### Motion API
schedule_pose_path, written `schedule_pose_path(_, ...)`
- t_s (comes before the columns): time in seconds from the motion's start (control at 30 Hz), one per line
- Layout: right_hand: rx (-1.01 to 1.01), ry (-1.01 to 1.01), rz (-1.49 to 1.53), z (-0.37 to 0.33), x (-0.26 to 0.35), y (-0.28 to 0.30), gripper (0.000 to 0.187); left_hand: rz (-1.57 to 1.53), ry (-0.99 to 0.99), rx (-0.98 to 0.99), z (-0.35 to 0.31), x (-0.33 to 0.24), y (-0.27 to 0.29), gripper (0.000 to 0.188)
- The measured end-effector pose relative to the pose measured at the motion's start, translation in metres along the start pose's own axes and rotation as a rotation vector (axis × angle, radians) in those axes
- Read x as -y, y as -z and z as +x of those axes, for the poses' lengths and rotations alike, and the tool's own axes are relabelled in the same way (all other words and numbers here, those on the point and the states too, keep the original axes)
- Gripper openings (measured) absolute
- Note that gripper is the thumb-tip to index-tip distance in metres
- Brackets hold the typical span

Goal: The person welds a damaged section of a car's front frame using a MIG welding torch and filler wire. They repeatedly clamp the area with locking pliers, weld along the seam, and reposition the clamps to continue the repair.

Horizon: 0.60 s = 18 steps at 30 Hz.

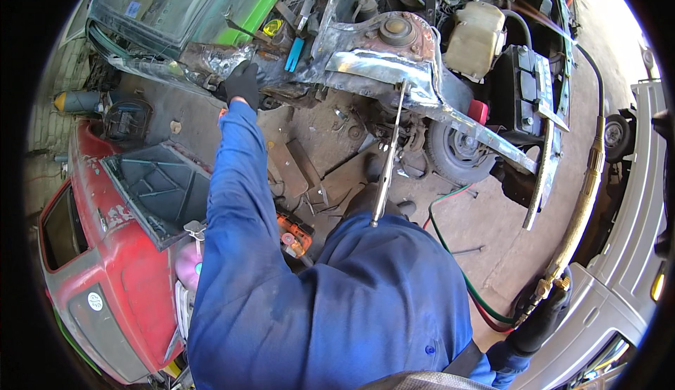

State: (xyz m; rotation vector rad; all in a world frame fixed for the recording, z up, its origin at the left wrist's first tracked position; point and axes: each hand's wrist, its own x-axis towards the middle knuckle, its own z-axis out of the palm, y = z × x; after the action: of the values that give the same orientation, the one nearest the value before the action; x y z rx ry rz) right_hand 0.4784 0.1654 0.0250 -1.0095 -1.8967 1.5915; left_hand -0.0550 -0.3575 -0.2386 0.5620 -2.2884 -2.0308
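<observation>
Currently, in the head view, the hands are well apart. The right hand (547, 313), gloved in black, is closed around the rear end of a brass torch (579, 227) at the right side. The torch points upward; its thin neck bends left toward the engine bay. Green and red hoses (486, 310) run from its rear end. The left hand (241, 84), also gloved, is at the bare metal of the green car (226, 19), below the windshield corner; whether its fingers grip cannot be told. A slim metal tool (385, 172) meets the lower edge of a shiny panel (373, 68), between the hands. The battery (519, 91) stands beside the beige tank (476, 41). A wheel (459, 152) is below the panel. An orange power tool (298, 234) lies beside the left sleeve (242, 172).
</observation>
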Motion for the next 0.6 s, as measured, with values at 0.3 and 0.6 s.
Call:
schedule_pose_path(0.3,0.025,-0.018,0.067,0.006,0.007,-0.004,0.069,0.321,-0.628,-0.074,-0.123,-0.070,-0.076,0.043)
schedule_pose_path(0.6,0.012,0.017,0.043,0.001,0.018,-0.009,0.068,1.054,-0.898,0.134,0.013,-0.159,-0.179,0.056)
